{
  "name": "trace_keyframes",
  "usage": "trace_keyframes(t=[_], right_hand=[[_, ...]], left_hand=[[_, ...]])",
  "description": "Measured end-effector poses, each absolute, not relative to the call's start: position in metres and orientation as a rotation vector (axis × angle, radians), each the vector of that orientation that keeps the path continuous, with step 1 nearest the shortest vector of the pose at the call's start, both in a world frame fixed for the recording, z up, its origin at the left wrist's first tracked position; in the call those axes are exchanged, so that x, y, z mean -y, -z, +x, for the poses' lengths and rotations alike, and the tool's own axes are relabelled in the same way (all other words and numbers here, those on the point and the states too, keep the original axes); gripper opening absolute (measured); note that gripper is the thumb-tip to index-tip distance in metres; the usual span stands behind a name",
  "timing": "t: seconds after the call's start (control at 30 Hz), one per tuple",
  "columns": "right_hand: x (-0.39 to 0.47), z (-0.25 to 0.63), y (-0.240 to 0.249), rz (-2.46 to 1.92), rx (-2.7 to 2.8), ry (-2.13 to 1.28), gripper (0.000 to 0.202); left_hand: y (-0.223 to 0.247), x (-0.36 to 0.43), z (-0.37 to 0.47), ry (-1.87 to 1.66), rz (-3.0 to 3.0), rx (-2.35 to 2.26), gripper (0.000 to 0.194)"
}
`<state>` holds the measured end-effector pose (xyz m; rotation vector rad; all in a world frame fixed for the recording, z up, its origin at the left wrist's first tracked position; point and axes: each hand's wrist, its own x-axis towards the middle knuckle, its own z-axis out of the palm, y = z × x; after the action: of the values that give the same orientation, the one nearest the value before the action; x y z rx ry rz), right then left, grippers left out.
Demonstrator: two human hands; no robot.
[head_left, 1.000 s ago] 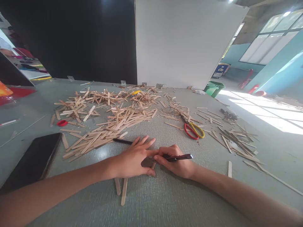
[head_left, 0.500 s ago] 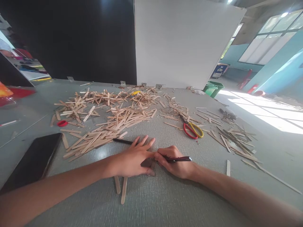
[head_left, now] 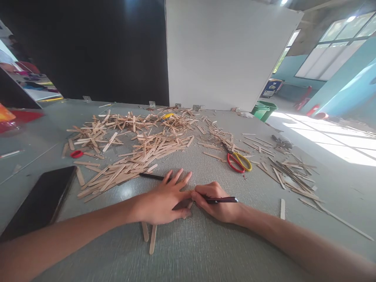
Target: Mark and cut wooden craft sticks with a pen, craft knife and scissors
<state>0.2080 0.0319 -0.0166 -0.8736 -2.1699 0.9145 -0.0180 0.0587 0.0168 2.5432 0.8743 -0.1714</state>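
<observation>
My left hand lies on the table with its fingers spread, pressing down near a small piece of wooden stick that is mostly hidden. Close against its index fingertip, my right hand is closed around a dark pen, whose tip is hidden behind the fingers. A black rod passes under the left fingers from the upper left; its far end is covered. Two wooden craft sticks poke out below the left palm.
Heaps of craft sticks spread beyond my hands. Scissors with red and yellow handles lie to the right, near thin wood strips. A black phone and a red ring are at left. Upright panels close off the back.
My left hand and wrist have shifted down very slightly, with the thumb still on the table. The right hand keeps its hold on the pen in nearly the same place.
</observation>
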Motion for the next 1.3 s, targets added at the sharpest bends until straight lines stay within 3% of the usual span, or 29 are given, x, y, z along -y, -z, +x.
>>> trace_keyframes(t=[0.23,0.47,0.63,0.8,1.17,1.3], right_hand=[[-0.0318,0.2082,0.0144,-0.851,2.177,-0.924,0.036],[-0.0325,0.2084,0.0110,-0.866,2.181,-0.918,0.037],[-0.0322,0.2086,0.0103,-0.895,2.185,-0.923,0.036],[-0.0323,0.2074,0.0103,-0.912,2.182,-0.924,0.037],[-0.0323,0.2064,0.0106,-0.957,2.125,-0.947,0.039],[-0.0321,0.2061,0.0105,-0.961,2.130,-0.948,0.039]], left_hand=[[-0.0215,-0.0605,-0.0169,0.208,2.509,-0.866,0.055],[-0.0259,-0.0620,-0.0140,0.233,2.458,-0.867,0.046],[-0.0244,-0.0636,-0.0128,0.259,2.471,-0.872,0.053],[-0.0252,-0.0629,-0.0130,0.258,2.467,-0.882,0.043],[-0.0222,-0.0633,-0.0149,0.192,2.474,-0.849,0.060],[-0.0242,-0.0626,-0.0138,0.200,2.463,-0.864,0.057]])
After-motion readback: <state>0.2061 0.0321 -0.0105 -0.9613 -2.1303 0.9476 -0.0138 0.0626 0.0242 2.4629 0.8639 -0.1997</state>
